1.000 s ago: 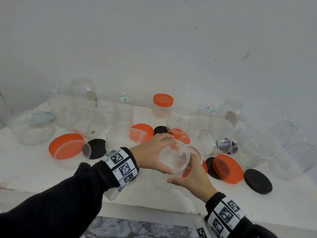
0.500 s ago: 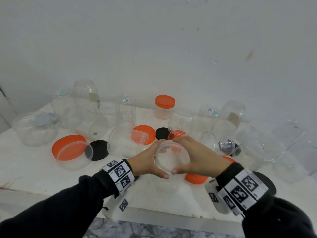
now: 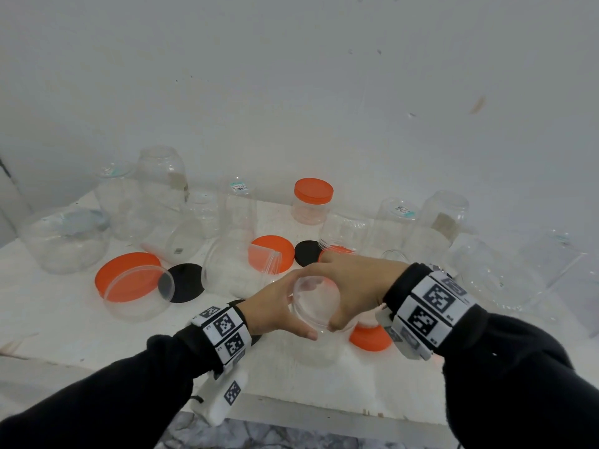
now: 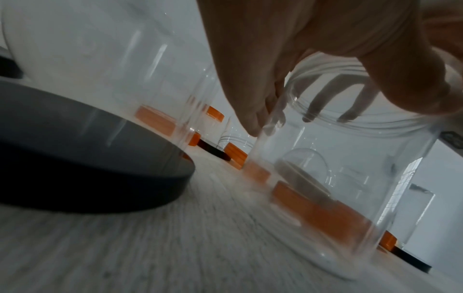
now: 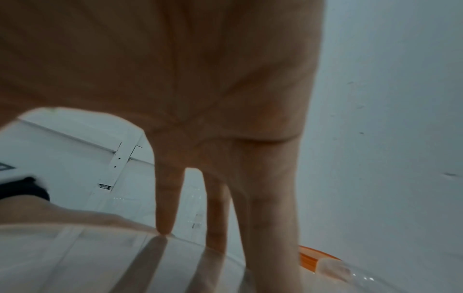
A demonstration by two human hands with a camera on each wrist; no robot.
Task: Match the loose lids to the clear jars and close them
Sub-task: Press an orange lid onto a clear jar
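A white desk (image 3: 64, 322) stands against a plain wall. Near its front edge, the left hand (image 3: 275, 309) grips an upright clear jar (image 3: 316, 306) while the right hand (image 3: 353, 283) curls over its mouth. Only the left wrist view shows right fingers (image 4: 323, 99) through the jar's wall. An orange lid (image 3: 369, 338) lies just right of the jar; a black lid (image 3: 186, 281) lies left.

Left hand (image 3: 275, 311) and right hand (image 3: 351, 283) gripping upright clear jar (image 3: 316, 306), orange lids (image 3: 274, 252) behind

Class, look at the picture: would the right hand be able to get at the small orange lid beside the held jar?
Probably yes: the orange lid lies just under the right hand, nothing covers it, but that hand must first release the jar.
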